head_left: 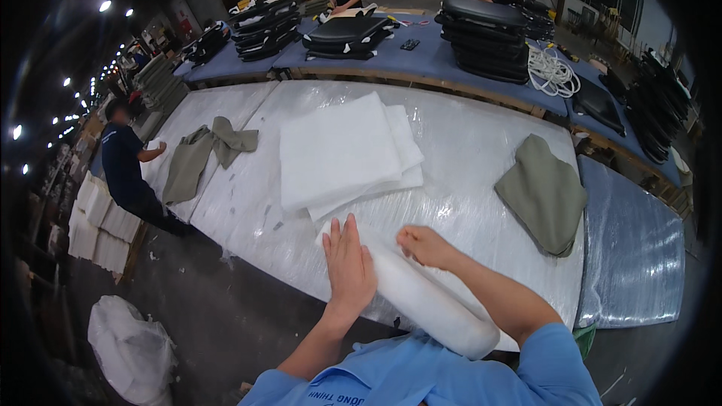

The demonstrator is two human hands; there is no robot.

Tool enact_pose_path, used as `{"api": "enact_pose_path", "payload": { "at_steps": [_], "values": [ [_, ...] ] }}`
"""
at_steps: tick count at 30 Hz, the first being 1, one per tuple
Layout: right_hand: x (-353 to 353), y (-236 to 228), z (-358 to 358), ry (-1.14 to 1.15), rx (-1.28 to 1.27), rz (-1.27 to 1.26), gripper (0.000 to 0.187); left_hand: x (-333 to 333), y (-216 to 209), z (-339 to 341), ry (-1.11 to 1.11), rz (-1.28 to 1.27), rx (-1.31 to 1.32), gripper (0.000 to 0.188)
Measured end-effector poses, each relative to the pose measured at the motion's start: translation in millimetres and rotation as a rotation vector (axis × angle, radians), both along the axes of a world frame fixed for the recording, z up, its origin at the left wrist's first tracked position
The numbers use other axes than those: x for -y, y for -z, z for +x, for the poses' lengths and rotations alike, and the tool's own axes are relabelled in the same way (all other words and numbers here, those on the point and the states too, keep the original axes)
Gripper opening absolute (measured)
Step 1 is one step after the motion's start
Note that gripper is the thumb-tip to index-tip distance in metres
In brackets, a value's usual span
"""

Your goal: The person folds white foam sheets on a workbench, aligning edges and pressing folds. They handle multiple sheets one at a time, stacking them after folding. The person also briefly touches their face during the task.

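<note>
A thick white piece of soft padding [425, 301], folded or rolled over lengthwise, lies slantwise at the near table edge, against my body. My left hand [350, 267] rests flat on its far left end, fingers stretched out and nothing gripped. On its right side my right hand [425, 246] is closed, fingers curled in; what they hold, if anything, is hidden. Just beyond my hands, a stack of square white padding sheets [338, 152] lies on the plastic-wrapped table [459, 135].
Grey-green cloth covers lie right [545, 199] and left [192, 162]. A blue worktable [421, 49] beyond carries stacks of black cushions [485, 37] and coiled white cord [553, 71]. A co-worker [124, 154] stands left; two more work behind. A plastic-wrapped bundle [131, 349] sits on the floor.
</note>
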State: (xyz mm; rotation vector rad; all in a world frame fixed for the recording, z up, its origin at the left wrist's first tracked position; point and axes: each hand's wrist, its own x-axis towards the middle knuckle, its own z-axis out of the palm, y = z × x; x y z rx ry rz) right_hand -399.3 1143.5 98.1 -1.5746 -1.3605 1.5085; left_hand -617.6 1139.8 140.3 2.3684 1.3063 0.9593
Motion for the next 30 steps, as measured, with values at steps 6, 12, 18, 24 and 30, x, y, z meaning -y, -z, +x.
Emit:
{"api": "enact_pose_path", "payload": {
  "at_steps": [6,12,18,24,30],
  "values": [
    [-9.1,-30.4,-41.4,-0.219,0.150,0.339,0.034,0.4,-0.9,-4.7,-0.038,-0.042,-0.009,0.062],
    [-15.5,18.1,-11.9,-0.102,0.265,0.221,0.033,-1.5,-0.7,-2.5,0.004,-0.042,0.001,0.066],
    [-38.0,-31.7,-56.4,-0.232,0.177,0.332,0.039,-2.1,-2.0,-6.5,-0.040,-0.033,-0.024,0.066],
    [-25.4,-4.3,-8.5,-0.075,0.210,0.065,0.037,-8.0,-15.2,-5.2,0.062,0.009,-0.097,0.046],
    [20.7,-68.5,15.2,-0.227,0.233,0.027,0.044,-4.2,-38.7,2.9,0.338,0.031,-0.081,0.017]
  ]
}}
